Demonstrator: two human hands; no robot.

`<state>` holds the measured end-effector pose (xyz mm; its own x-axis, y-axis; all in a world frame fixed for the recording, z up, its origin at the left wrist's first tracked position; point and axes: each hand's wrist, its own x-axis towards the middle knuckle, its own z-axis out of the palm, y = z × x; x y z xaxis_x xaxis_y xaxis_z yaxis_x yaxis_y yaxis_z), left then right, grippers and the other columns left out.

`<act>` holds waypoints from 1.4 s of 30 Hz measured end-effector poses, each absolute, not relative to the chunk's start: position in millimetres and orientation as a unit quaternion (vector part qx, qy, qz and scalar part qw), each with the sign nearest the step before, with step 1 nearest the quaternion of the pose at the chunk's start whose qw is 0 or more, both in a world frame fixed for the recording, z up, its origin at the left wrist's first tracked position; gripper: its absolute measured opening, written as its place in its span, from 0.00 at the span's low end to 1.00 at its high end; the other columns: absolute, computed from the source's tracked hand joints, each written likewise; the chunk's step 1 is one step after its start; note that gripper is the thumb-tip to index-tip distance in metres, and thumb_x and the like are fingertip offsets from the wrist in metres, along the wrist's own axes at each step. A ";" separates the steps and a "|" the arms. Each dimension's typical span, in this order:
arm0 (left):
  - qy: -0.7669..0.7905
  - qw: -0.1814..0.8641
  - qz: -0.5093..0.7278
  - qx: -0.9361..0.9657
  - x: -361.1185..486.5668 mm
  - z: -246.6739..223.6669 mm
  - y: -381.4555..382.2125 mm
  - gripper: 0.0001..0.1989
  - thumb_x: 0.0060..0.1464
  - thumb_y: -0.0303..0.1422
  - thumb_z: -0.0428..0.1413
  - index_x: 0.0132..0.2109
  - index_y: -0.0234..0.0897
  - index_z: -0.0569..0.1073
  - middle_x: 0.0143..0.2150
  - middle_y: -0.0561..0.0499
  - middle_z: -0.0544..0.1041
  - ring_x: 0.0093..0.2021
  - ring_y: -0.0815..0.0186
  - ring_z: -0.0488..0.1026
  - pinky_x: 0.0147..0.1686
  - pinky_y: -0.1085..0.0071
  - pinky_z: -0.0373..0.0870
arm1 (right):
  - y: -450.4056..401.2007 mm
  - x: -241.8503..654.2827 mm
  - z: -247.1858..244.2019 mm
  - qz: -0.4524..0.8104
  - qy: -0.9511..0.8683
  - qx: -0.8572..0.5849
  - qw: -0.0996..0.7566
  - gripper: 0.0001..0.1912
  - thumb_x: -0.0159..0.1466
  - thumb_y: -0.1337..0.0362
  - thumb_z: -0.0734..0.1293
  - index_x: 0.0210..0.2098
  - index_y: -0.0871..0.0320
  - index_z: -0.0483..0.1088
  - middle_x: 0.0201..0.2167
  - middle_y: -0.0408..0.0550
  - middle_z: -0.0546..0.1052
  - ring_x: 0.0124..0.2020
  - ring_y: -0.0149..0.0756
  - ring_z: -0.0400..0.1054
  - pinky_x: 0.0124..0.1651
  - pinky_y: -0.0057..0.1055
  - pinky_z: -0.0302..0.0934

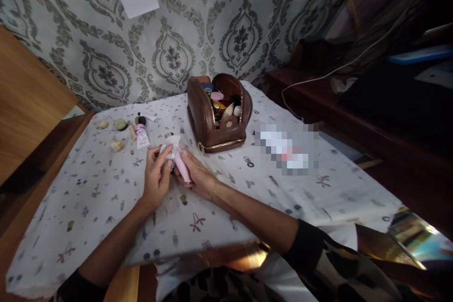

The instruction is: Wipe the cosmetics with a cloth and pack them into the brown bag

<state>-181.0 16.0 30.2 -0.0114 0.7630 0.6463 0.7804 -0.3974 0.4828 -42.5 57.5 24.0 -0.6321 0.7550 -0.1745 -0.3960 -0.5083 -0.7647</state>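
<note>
Near the middle of the cloth-covered table, my right hand [194, 173] is closed around a pink tube [181, 167], which tilts with its lower end toward me. Pressed against the tube's upper left side is a crumpled white wipe [174, 144], pinched in the fingers of my left hand [157, 174]. Just beyond the hands stands a brown leather bag [215, 127], unzipped, with bottles and other cosmetics inside. A white and pink tube [142, 137] lies on the cloth to the left of the hands.
Small cosmetics, among them a green round jar [120, 125] and a yellowish item [116, 145], lie at the left of the patterned cloth [123, 226]. A pixelated item [288, 148] is right of the bag. A white cable [320, 78] hangs by the dark furniture at right.
</note>
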 end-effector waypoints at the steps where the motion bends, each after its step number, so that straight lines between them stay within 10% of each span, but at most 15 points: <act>1: -0.537 0.013 -0.444 -0.718 -179.1 31.0 14.2 0.19 0.67 0.34 0.47 0.62 0.41 0.71 0.51 0.44 0.67 0.52 0.61 0.68 0.53 0.62 0.68 | 58.2 -42.6 24.9 0.843 -0.341 -0.243 0.337 0.27 0.63 0.37 0.63 0.40 0.55 0.67 0.20 0.36 0.68 0.15 0.23 0.53 0.17 0.20 0.41; 22: -0.397 0.038 -0.401 -0.825 -165.1 42.2 5.0 0.24 0.61 0.24 0.53 0.63 0.38 0.64 0.46 0.45 0.72 0.46 0.62 0.70 0.47 0.65 0.71 | 69.3 -44.2 28.9 0.880 -0.168 -0.230 0.381 0.24 0.62 0.44 0.69 0.29 0.60 0.71 0.21 0.40 0.72 0.24 0.28 0.64 0.28 0.24 0.59; 31: -0.545 0.075 -0.493 -0.674 -187.0 47.1 16.7 0.18 0.63 0.34 0.54 0.59 0.38 0.68 0.49 0.45 0.72 0.51 0.60 0.71 0.53 0.63 0.68 | 54.1 -38.8 32.5 0.859 -0.337 -0.205 0.327 0.27 0.47 0.44 0.78 0.32 0.60 0.72 0.22 0.40 0.71 0.23 0.26 0.62 0.21 0.22 0.56; 42: -0.567 -0.047 -0.513 -0.642 -198.1 41.0 23.1 0.19 0.62 0.38 0.55 0.58 0.38 0.69 0.54 0.45 0.73 0.54 0.59 0.71 0.55 0.64 0.67 | 54.9 -40.3 29.5 0.850 -0.321 -0.224 0.352 0.22 0.59 0.53 0.73 0.51 0.53 0.71 0.28 0.43 0.77 0.28 0.33 0.70 0.33 0.29 0.64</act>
<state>-198.1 23.1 41.0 -0.1703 0.7772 0.6058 0.6807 -0.3517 0.6426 -40.3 54.9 29.5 -0.6521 0.7423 -0.1542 -0.4553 -0.5460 -0.7032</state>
